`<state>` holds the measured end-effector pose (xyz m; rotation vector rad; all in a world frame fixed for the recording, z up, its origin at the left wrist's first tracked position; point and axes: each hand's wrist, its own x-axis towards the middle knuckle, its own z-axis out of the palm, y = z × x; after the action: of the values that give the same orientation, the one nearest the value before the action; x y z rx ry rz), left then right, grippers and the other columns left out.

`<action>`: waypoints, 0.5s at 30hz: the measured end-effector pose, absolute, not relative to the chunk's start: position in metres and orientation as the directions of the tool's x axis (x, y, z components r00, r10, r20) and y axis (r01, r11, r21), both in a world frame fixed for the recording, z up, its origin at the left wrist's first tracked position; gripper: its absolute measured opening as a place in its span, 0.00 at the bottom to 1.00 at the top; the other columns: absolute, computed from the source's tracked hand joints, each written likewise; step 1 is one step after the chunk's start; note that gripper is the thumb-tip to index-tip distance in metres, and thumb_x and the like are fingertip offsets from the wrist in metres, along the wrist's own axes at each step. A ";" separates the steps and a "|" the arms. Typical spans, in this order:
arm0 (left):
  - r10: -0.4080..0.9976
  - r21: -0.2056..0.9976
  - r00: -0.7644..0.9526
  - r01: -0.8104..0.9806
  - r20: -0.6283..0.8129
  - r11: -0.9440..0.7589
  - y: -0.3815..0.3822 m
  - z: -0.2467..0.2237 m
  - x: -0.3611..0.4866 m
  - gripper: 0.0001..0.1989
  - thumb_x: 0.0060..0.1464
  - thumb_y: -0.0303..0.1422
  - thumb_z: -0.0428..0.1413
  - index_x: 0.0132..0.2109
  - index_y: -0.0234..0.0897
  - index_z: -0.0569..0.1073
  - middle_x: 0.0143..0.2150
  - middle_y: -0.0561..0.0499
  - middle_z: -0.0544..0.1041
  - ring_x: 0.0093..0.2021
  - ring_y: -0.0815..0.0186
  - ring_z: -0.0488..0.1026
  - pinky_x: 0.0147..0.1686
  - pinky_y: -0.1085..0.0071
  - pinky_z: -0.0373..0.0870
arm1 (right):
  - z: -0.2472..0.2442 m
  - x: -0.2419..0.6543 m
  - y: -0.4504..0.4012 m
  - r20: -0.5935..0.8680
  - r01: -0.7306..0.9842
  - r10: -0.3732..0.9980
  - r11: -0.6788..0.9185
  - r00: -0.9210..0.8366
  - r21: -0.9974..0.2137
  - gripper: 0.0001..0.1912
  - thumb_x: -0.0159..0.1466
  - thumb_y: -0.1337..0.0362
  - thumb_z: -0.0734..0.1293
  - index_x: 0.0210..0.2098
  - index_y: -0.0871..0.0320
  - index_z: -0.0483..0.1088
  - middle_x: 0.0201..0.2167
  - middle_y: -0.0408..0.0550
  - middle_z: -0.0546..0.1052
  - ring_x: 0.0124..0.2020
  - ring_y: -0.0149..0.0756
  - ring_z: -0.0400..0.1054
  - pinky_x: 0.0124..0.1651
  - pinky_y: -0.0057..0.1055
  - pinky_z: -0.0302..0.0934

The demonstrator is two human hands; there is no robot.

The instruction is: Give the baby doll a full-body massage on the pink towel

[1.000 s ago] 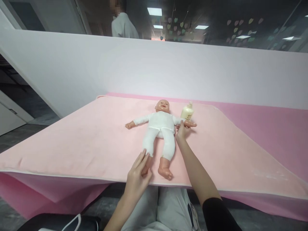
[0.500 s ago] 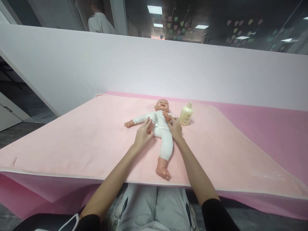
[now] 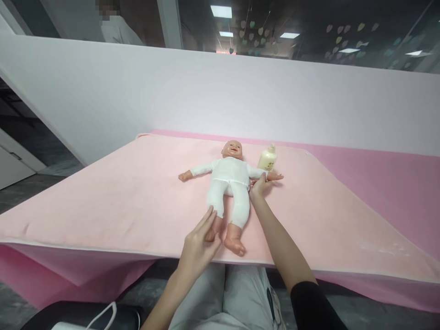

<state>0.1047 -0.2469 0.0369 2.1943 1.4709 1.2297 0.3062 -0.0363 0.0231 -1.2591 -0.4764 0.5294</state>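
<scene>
A baby doll [image 3: 229, 170] in white clothing lies on its back with its head away from me, both arms out to the sides and both legs toward me. Around its lower leg on the left side, my left hand [image 3: 196, 245] is closed, thumb near the foot and fingers along the shin. My right hand [image 3: 260, 188] grips the doll's arm on the right side near the wrist; some of its fingers are hidden under the sleeve. Just behind that arm stands a pale yellow pump bottle [image 3: 267, 158], its lower part covered by the arm.
A pink blanket [image 3: 120, 197] covers the table, whose front edge is close to my lap. Behind it rises a white partition [image 3: 206, 91]. Past that, at the upper left, is a person in a white top [image 3: 120, 31]. A dark seat [image 3: 82, 316] is at the lower left.
The doll's left-side leg, bent up before, is now stretched toward me with my left hand on it. The right-side arm has swung from over the chest out to the right.
</scene>
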 end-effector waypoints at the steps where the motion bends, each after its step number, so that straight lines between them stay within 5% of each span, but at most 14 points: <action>1: 0.838 0.589 0.124 0.657 0.532 -0.471 -0.243 0.045 0.103 0.27 0.53 0.29 0.52 0.61 0.38 0.63 0.63 0.47 0.63 0.60 0.60 0.65 0.58 0.66 0.65 | 0.024 0.306 -0.036 0.067 -0.097 0.600 0.236 0.797 -0.967 0.32 0.64 0.58 0.55 0.63 0.65 0.44 0.44 0.60 0.73 0.33 0.39 0.72 0.28 0.32 0.64; 4: 0.800 0.541 0.133 0.670 0.585 -0.508 -0.209 0.070 0.101 0.27 0.52 0.29 0.52 0.60 0.37 0.65 0.64 0.48 0.62 0.61 0.59 0.64 0.59 0.65 0.64 | 0.025 0.306 -0.038 0.288 0.130 0.625 0.286 0.726 -0.949 0.28 0.61 0.58 0.60 0.57 0.65 0.58 0.43 0.56 0.73 0.37 0.39 0.70 0.36 0.32 0.65; 9: 0.819 0.465 0.257 0.718 0.513 -0.517 -0.123 0.074 0.111 0.28 0.49 0.25 0.51 0.60 0.33 0.65 0.66 0.44 0.58 0.61 0.55 0.63 0.57 0.60 0.66 | 0.030 0.310 -0.041 0.562 0.610 0.792 0.327 0.240 -0.722 0.23 0.58 0.64 0.63 0.54 0.58 0.67 0.42 0.51 0.72 0.38 0.38 0.67 0.40 0.32 0.63; 12: 0.835 0.456 0.275 0.734 0.477 -0.503 -0.102 0.069 0.116 0.29 0.47 0.22 0.50 0.59 0.31 0.65 0.66 0.42 0.56 0.61 0.54 0.64 0.56 0.60 0.66 | 0.031 0.312 -0.043 0.539 0.704 0.828 0.289 0.156 -0.649 0.25 0.57 0.66 0.63 0.55 0.56 0.66 0.43 0.52 0.71 0.38 0.39 0.67 0.39 0.32 0.63; 15: 0.825 0.475 0.277 0.708 0.492 -0.522 -0.124 0.077 0.113 0.29 0.48 0.24 0.51 0.60 0.33 0.65 0.66 0.44 0.57 0.61 0.56 0.64 0.56 0.63 0.66 | 0.028 0.312 -0.042 0.568 0.631 0.795 0.332 0.213 -0.701 0.24 0.59 0.62 0.62 0.55 0.56 0.64 0.45 0.52 0.71 0.42 0.39 0.67 0.42 0.33 0.63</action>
<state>0.1125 -0.1236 0.0767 2.3763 1.4412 1.0726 0.3117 -0.0416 0.0279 -1.3682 -1.4878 0.1859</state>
